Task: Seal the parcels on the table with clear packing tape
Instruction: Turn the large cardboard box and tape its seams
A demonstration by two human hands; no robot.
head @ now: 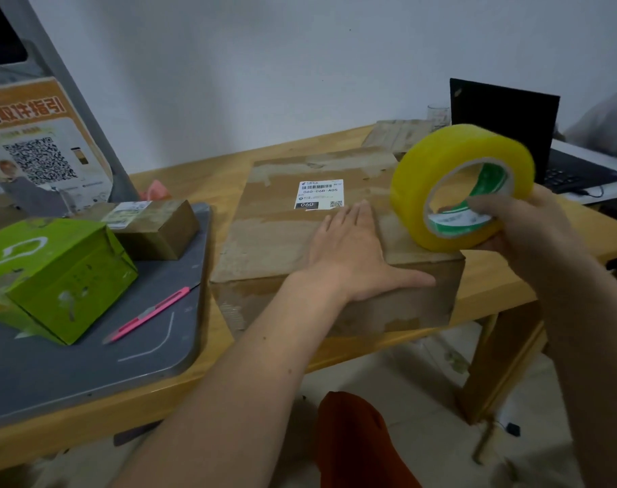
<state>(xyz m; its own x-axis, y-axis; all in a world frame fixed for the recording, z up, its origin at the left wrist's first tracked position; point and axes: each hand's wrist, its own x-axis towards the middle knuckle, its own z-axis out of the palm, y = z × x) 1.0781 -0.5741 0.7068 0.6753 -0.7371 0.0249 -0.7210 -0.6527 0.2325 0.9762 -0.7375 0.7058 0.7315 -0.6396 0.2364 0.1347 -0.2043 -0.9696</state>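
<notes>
On the wooden surface [201, 177], centre frame: large brown cardboard parcel [300, 241], flaps down, old tape residue on top, white shipping label [320, 194] with barcode near its far middle.

Left hand [353, 255] lies flat on the parcel's near right corner, fingers straight and together pointing away, thumb splayed out over the front edge. Grip is spread, pressing, not pinching anything.

Right hand [532, 227] holds the tape roll [462, 186], yellowish clear tape on a green-and-white core. Fingers go through the core, thumb side hidden behind the roll; grip is curled round the roll. Roll sits tilted, its lower edge touching or just above the parcel's right edge, can't tell which. No free tape end visible.

Left side: grey tray [89, 375] on the surface carrying a green box [60, 276], a small brown taped parcel [159, 230] behind it, and a pink utility knife [148, 313] lying loose just beside the green box. Printed stand with QR code [39, 160] at far left.

Back right: flattened cardboard [395, 135] behind the big parcel, glass [438, 116] near the wall, open black laptop [511, 118] well apart from the parcel.
</notes>
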